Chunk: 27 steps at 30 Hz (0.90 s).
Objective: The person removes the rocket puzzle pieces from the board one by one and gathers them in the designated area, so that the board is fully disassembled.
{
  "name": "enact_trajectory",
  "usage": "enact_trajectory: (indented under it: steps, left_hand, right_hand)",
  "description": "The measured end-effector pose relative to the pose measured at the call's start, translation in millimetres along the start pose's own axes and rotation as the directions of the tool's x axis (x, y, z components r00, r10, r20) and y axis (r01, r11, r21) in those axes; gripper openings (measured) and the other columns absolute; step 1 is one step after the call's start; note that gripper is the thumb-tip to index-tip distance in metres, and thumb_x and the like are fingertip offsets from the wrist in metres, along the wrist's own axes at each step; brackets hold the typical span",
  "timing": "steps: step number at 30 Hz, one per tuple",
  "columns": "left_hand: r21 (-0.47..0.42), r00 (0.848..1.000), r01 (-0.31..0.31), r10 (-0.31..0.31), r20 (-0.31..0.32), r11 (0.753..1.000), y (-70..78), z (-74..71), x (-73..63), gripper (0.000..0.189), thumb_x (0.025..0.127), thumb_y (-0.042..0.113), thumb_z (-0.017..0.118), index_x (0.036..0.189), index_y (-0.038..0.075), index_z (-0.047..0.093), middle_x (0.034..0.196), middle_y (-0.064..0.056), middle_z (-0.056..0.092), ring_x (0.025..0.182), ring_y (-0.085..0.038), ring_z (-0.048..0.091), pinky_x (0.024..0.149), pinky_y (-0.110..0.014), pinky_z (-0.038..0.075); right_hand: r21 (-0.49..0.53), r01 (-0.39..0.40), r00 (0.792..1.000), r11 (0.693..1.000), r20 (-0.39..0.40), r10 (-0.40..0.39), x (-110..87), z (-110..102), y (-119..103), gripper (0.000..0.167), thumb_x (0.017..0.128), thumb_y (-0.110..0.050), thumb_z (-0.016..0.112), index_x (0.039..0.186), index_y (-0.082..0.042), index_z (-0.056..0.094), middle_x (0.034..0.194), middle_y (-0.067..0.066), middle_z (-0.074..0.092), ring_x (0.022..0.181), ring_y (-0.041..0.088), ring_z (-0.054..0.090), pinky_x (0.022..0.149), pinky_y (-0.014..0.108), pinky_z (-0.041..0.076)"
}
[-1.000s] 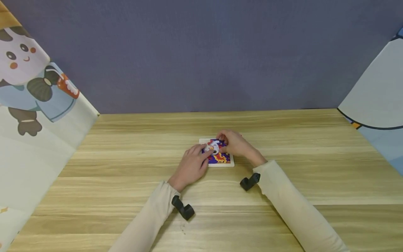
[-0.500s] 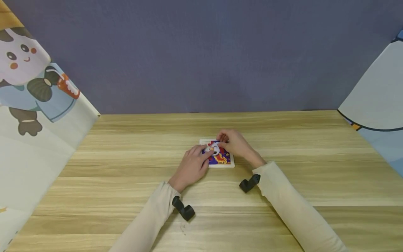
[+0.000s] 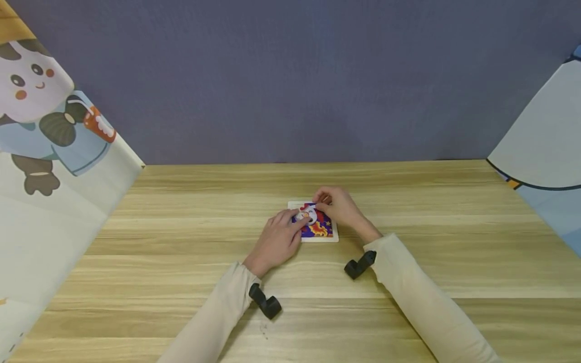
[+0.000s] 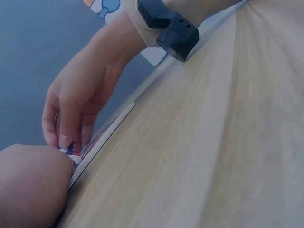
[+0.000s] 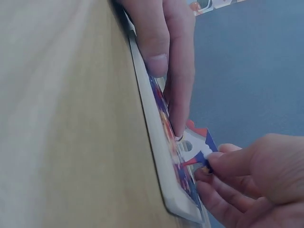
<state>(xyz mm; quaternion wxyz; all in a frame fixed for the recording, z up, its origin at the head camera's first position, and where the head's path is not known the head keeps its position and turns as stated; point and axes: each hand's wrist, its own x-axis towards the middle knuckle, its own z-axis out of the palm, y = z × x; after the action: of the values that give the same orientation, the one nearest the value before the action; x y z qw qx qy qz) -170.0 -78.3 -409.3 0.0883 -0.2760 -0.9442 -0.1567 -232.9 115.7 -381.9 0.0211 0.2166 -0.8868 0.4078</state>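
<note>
A small jigsaw puzzle (image 3: 320, 230) with a white rim and a purple, red and yellow picture lies flat on the table. My left hand (image 3: 274, 239) rests on its left side, fingers extended across the picture. At the puzzle's far right corner, my right hand (image 3: 341, 207) pinches a jigsaw piece between thumb and fingers. In the right wrist view that jigsaw piece (image 5: 202, 148), white with blue and red, stands tilted up from the board, and a left fingertip is close to it. My left hand hides the puzzle's left part.
The wood-grain table (image 3: 190, 201) runs back to a dark blue-grey wall (image 3: 290, 80). A cartoon-printed panel (image 3: 41, 116) stands at the left and another printed panel (image 3: 549, 126) at the right. Each sleeve carries a black wrist camera (image 3: 360, 265).
My right thumb has shifted a little away from me, toward the fingertips at the puzzle's far corner. The left hand stays in place on the puzzle.
</note>
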Motion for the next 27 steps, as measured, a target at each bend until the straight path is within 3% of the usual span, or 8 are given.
enact_trajectory:
  steps: [10, 20, 27]
  left_hand:
    - [0.009, 1.000, 0.019, -0.019, 0.018, 1.000, 0.4, 2.0, 0.7, 0.042, 0.096, 0.021, 0.045, 0.137, 0.019, 0.053, 0.144, -0.015, 0.045, 0.134, -0.034, 0.040, 0.108, -0.051, 0.035]
    - [-0.018, 1.000, 0.012, -0.012, -0.005, 1.000, 0.4, -2.9, -4.5, 0.041, 0.096, 0.021, 0.045, 0.136, 0.018, 0.054, 0.141, -0.016, 0.047, 0.132, -0.034, 0.042, 0.106, -0.052, 0.037]
    - [-0.005, 1.000, 0.011, -0.011, -0.003, 1.000, 2.1, -4.6, -6.7, 0.040, 0.096, 0.022, 0.046, 0.135, 0.019, 0.055, 0.141, -0.014, 0.048, 0.132, -0.032, 0.043, 0.107, -0.051, 0.037]
  right_hand:
    - [0.066, -0.041, 0.998, 0.997, -0.043, 0.044, -2.6, -8, -3, 0.012, 0.091, -0.002, 0.059, 0.101, 0.000, 0.065, 0.100, 0.019, 0.067, 0.091, 0.032, 0.063, 0.080, 0.043, 0.053]
    - [0.059, -0.122, 0.992, 0.991, -0.021, 0.123, -6.0, -22, -1, 0.017, 0.092, -0.003, 0.056, 0.105, 0.000, 0.067, 0.099, 0.017, 0.068, 0.083, 0.024, 0.062, 0.068, 0.026, 0.050]
    - [0.034, -0.192, 0.980, 0.981, -0.038, 0.193, -15.4, -38, 2, 0.018, 0.094, -0.006, 0.055, 0.106, 0.001, 0.066, 0.099, 0.019, 0.068, 0.083, 0.025, 0.064, 0.066, 0.025, 0.051]
